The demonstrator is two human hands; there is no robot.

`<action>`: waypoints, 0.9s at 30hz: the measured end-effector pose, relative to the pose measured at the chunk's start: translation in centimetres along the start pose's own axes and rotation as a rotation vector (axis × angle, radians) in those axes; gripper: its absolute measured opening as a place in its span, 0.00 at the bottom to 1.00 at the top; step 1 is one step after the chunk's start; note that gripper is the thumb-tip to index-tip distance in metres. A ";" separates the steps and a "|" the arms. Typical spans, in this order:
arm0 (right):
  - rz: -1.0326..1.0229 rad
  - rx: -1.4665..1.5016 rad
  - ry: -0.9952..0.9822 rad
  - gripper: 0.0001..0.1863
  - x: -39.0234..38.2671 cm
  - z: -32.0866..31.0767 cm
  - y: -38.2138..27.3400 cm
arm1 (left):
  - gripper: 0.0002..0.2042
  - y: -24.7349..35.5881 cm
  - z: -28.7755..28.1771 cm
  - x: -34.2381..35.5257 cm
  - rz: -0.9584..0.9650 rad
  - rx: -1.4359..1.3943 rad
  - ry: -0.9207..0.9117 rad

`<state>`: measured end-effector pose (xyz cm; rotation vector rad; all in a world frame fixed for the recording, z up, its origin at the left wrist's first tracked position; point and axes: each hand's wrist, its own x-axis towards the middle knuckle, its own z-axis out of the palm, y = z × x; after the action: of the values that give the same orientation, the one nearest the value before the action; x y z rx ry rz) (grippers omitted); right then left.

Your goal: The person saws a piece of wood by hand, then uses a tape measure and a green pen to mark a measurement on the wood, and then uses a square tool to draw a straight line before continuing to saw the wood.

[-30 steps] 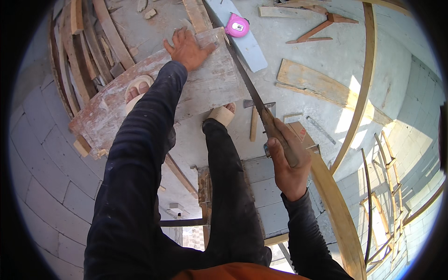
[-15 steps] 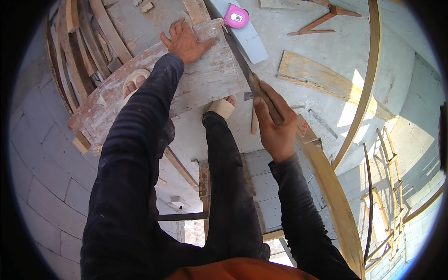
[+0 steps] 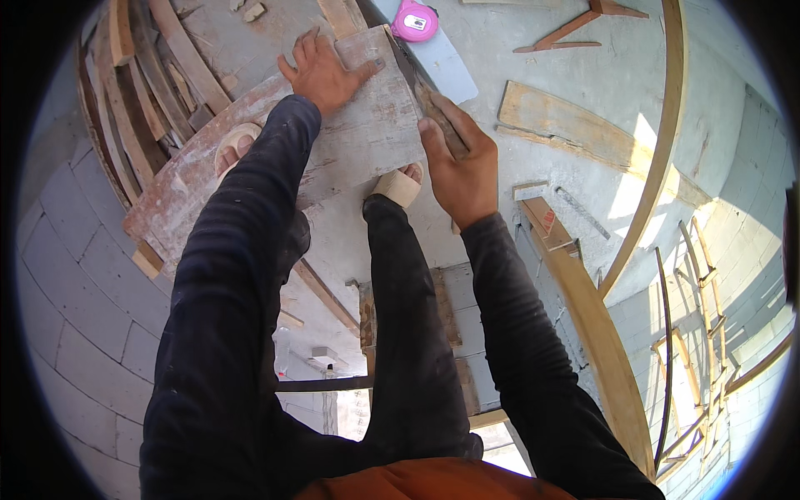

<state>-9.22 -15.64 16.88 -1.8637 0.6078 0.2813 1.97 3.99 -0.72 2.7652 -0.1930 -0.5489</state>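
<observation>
Board [image 3: 358, 137] lay aslant under the left foot [image 3: 237, 148]; left hand [image 3: 323, 77] rested flat on it, fingers spread. Right hand [image 3: 462, 162] curled round handle of saw [image 3: 440, 118], blade at board's right end. Pink tape measure [image 3: 427, 26] sat on pale block [image 3: 450, 71]; its white label [image 3: 414, 22] was too small to read.

Gap between saw [image 3: 424, 94] and plank [image 3: 562, 121], blue block [image 3: 447, 71] ahead

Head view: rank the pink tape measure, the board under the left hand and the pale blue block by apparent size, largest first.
1. Board, by far the largest, though the left hand covers part.
2. Pale blue block, cut off by the top edge.
3. Pink tape measure, clearly smallest.
</observation>
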 end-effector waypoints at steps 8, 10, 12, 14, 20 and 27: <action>0.098 -0.073 -0.031 0.22 -11.3 -6.1 -2.7 | 0.57 -0.4 0.0 -0.2 -0.029 -0.006 -0.013; 0.044 -0.143 -0.058 0.22 -12.9 -7.3 -3.3 | 0.56 -0.4 -0.5 -0.1 -0.039 -0.006 -0.021; 0.022 -0.005 -0.028 0.22 -7.4 -4.1 -1.2 | 0.56 0.1 -0.8 -0.3 -0.031 -0.011 -0.044; 0.008 0.009 -0.015 0.22 0.7 0.0 1.3 | 0.56 0.3 0.2 -0.6 -0.021 -0.024 -0.057; 0.011 -0.039 -0.038 0.23 -7.2 -4.1 -0.1 | 0.58 -0.8 0.1 0.2 -0.037 0.011 -0.018; 0.029 -0.023 -0.035 0.22 -1.2 -0.8 0.5 | 0.59 -0.1 0.3 0.2 0.000 0.019 -0.046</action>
<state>-10.55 -16.22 17.35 -1.8696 0.6099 0.3404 2.08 4.00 -1.07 2.7724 -0.2103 -0.6143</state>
